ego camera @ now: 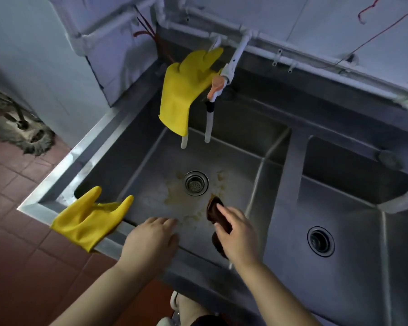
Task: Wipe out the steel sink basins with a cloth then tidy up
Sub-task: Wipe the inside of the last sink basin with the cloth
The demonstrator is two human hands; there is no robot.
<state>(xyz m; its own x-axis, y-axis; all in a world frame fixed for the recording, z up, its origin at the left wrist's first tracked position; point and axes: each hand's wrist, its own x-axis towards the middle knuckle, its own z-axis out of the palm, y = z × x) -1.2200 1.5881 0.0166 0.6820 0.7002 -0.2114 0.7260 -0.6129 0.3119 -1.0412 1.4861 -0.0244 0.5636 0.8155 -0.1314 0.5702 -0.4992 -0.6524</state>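
— What does the cloth (216,214) look like?
— Dark brown and bunched, pinched in the right hand (239,234), just right of the left basin (151,165) drain (196,183). Its long axis runs from the drain toward the person.
— And the basin?
— Yellowish stains ring the drain. The left hand (151,241) rests on the near rim, fingers (170,223) together.

Dim, bluish lighting is recorded throughout. Soft glare is noted on the sink rim (64,165). Straight lines are bowed toward the edges; slight overall blur is observed.
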